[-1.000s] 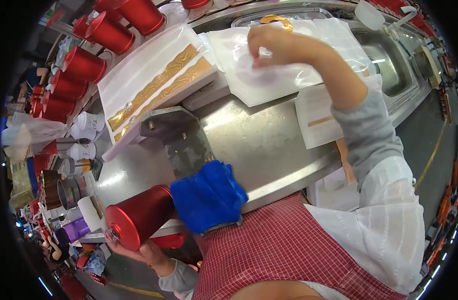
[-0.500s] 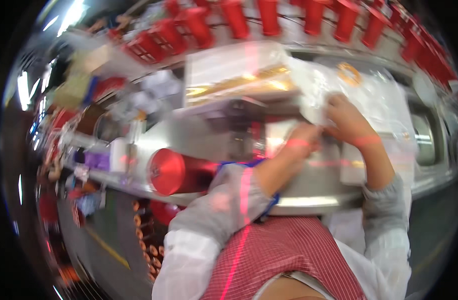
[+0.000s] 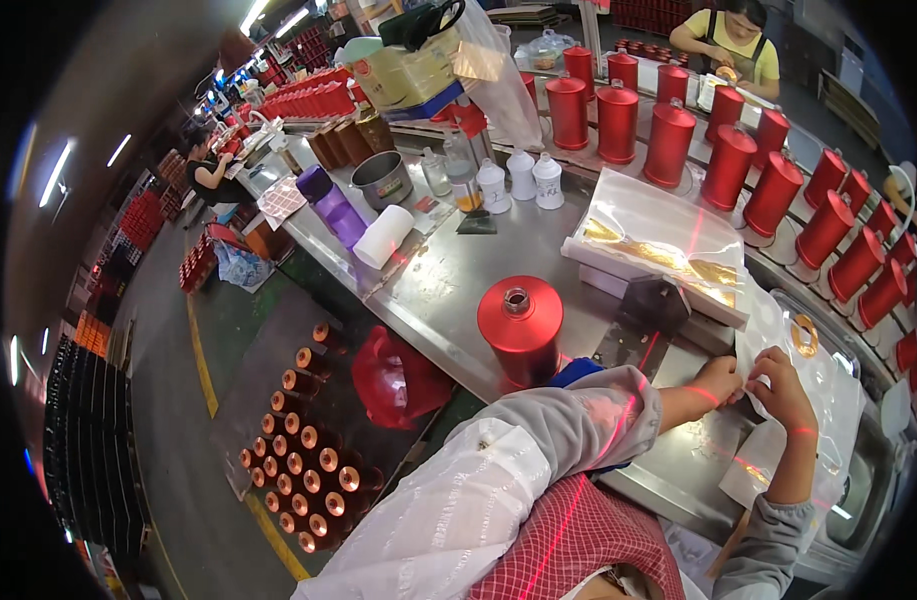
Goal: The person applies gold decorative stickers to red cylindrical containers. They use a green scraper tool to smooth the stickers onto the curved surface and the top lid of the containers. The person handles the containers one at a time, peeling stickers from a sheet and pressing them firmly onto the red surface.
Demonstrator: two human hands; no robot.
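Observation:
My left hand and my right hand meet at the edge of a clear plastic film lying on the steel table, and both pinch it. A gold ring lies on the film just beyond my right hand. A red cylinder bottle stands upright on the table left of my left forearm. A blue cloth peeks out from under that sleeve. A black hexagonal piece sits beside a white tray of gold foil strips under clear wrap.
Rows of red cylinders line the back and right. White bottles, a purple bottle, a white roll and a metal pot stand at far left. A red bag hangs below; copper-capped pieces cover the floor. Other people work farther off.
My left hand has let go of the red cylinder, which now stands on the table, and has joined my right hand at the film. The view has swung left.

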